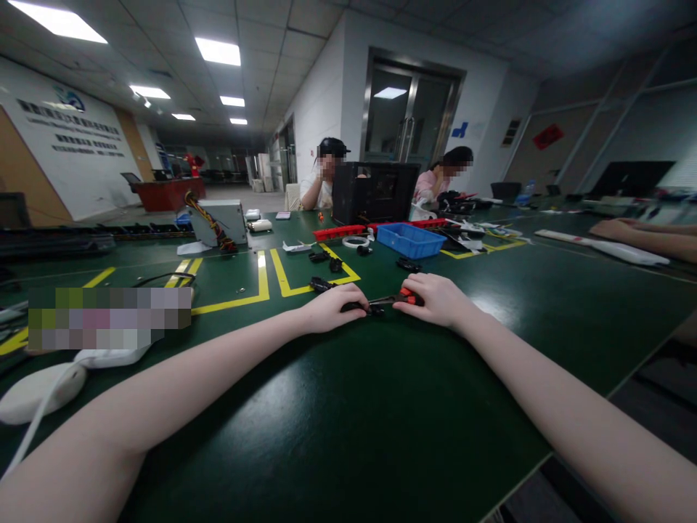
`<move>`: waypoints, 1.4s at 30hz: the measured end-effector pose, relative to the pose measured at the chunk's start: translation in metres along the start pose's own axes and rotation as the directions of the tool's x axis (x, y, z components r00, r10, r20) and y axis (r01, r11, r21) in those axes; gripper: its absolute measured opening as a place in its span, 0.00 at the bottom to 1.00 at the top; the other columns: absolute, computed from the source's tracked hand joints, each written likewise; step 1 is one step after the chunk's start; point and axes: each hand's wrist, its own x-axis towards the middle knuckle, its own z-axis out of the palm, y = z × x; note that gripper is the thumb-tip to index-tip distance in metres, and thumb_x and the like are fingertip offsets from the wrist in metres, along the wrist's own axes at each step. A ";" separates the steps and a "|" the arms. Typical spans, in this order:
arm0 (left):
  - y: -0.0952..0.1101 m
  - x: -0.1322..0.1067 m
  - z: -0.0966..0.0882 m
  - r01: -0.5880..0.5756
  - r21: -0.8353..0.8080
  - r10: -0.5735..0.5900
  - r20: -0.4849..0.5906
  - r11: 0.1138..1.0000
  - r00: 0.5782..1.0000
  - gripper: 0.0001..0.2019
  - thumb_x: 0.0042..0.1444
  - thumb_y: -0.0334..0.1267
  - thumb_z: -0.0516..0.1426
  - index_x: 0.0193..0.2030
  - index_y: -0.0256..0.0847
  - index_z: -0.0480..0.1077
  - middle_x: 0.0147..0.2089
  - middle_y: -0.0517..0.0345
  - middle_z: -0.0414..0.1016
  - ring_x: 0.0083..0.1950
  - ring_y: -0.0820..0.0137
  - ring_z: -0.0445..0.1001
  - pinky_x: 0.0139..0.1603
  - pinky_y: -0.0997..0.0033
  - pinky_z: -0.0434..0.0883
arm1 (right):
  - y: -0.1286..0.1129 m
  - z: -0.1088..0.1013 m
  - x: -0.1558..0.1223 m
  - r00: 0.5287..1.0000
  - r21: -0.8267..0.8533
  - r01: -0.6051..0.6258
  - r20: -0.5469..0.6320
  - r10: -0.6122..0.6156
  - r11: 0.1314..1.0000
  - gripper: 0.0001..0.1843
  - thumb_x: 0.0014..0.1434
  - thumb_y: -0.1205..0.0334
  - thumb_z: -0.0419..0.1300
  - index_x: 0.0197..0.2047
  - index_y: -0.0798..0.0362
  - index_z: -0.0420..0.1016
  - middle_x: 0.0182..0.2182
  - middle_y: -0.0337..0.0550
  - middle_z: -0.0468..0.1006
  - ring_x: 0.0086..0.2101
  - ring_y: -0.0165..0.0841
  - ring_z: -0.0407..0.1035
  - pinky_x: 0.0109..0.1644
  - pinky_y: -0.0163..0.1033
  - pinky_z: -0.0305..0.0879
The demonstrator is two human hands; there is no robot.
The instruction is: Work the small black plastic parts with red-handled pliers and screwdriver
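Note:
My left hand (338, 306) is closed, thumb and fingers pinched round a small black part (375, 310) that looks like a plug or cable end; most of it is hidden. Facing it, my right hand (433, 299) wraps round the red-and-black handles of what look like pliers (406, 296). Their dark metal end points left and meets the black part at my left fingertips. Just beyond my left hand lies a black cable piece (321, 284). Other small black pieces (336, 265) rest inside the yellow tape marks, and one more black piece (408, 265) lies beyond my right hand.
Farther back on the green table (337, 407) stand a blue tray (411, 242), a red strip (343, 232), a white tape ring (354, 242), a black computer case (375, 192) and a power supply (218, 221). A white power strip (117, 356) lies left. Two people sit opposite; another's forearms rest right.

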 end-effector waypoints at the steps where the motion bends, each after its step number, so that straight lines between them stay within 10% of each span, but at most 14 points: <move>1: 0.000 0.000 0.000 -0.002 -0.002 0.002 0.001 1.000 1.000 0.05 0.61 0.33 0.55 0.42 0.38 0.72 0.45 0.51 0.71 0.48 0.65 0.71 0.53 0.65 0.67 | 0.000 0.000 0.000 1.000 0.001 0.001 0.002 -0.001 1.000 0.23 0.60 0.40 0.50 0.32 0.53 0.68 0.30 0.45 0.72 0.31 0.35 0.65 0.35 0.38 0.56; 42: 0.001 -0.001 0.000 0.018 0.016 -0.017 -0.019 1.000 1.000 0.06 0.60 0.34 0.56 0.43 0.39 0.71 0.46 0.52 0.69 0.48 0.65 0.70 0.53 0.64 0.68 | -0.004 -0.003 0.002 0.999 0.019 0.025 0.044 -0.025 1.000 0.21 0.60 0.42 0.51 0.29 0.52 0.67 0.28 0.44 0.71 0.29 0.34 0.65 0.34 0.38 0.55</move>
